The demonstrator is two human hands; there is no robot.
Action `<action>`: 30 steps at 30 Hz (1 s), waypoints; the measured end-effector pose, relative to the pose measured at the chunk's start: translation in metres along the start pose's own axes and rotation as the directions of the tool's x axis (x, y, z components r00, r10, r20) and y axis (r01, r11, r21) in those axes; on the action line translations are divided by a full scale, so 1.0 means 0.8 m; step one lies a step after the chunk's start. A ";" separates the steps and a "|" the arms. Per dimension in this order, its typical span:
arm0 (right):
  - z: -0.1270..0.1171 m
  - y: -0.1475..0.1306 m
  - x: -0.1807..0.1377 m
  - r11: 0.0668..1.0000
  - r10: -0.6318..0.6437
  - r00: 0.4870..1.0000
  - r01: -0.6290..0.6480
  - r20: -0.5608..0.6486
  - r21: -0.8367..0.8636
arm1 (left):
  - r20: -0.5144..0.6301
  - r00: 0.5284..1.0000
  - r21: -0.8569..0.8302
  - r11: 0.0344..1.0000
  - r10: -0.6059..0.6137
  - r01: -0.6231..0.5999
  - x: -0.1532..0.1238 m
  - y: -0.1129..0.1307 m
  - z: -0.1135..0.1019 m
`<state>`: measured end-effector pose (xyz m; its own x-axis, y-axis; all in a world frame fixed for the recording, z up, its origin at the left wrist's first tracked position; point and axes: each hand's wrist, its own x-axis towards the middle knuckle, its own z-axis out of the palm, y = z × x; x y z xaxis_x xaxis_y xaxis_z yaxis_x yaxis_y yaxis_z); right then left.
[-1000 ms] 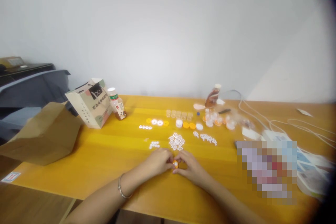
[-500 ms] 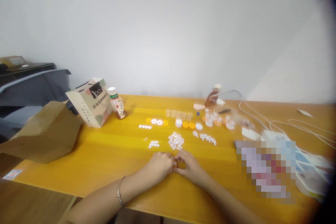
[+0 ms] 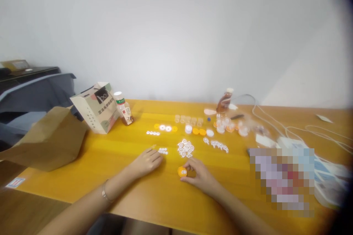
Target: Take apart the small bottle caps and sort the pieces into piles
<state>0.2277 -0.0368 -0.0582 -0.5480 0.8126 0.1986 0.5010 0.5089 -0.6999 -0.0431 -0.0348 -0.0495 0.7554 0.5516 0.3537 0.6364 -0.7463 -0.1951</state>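
My right hand (image 3: 199, 174) rests on the yellow table (image 3: 116, 176) and pinches a small orange cap (image 3: 182, 171) with a white insert between thumb and fingers. My left hand (image 3: 147, 161) lies apart from it to the left, fingers stretched forward, with the fingertips beside a small cluster of white round pieces (image 3: 163, 151). A pile of white square pieces (image 3: 185, 148) lies just beyond both hands. I wear a thin bracelet (image 3: 105, 192) on the left wrist.
Farther back lie rows of orange and white caps (image 3: 199, 131), white rings (image 3: 165, 127) and clear cups (image 3: 187, 119). A printed paper bag (image 3: 96, 107), two bottles (image 3: 123, 108), a brown bag (image 3: 46, 139), cables (image 3: 275, 123) and papers at the right surround them.
My left hand has let go of the orange cap and moved left and forward to the white round pieces. The right hand stays where it was, keeping the cap.
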 end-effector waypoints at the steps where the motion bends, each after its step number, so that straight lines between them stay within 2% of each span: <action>1: 0.000 0.000 0.000 1.000 0.004 1.000 -0.004 0.001 0.000 | 0.010 1.000 0.011 1.000 0.007 -0.008 0.001 -0.001 0.001; 17: 0.000 0.000 0.000 1.000 -0.001 1.000 0.001 0.001 0.002 | 0.045 0.999 0.017 1.000 -0.014 0.013 0.007 -0.008 0.009; 22: 0.003 0.005 -0.001 1.000 -0.010 1.000 0.010 -0.019 -0.007 | 0.016 0.994 -0.221 0.969 -0.110 0.111 0.033 0.024 -0.008; 25: 0.005 0.009 0.001 0.999 -0.033 0.999 0.033 -0.022 -0.018 | 0.055 0.994 -0.374 0.921 -0.095 0.108 0.056 0.052 -0.016; 30: 0.009 0.012 0.003 0.998 -0.042 0.999 0.041 -0.032 -0.041 | 0.155 0.983 -0.390 0.907 -0.102 0.156 0.082 0.077 -0.006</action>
<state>0.2264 -0.0318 -0.0697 -0.5470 0.7991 0.2495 0.5053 0.5528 -0.6626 0.0447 -0.0466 -0.0341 0.7017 0.6758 0.2256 0.6340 -0.7367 0.2352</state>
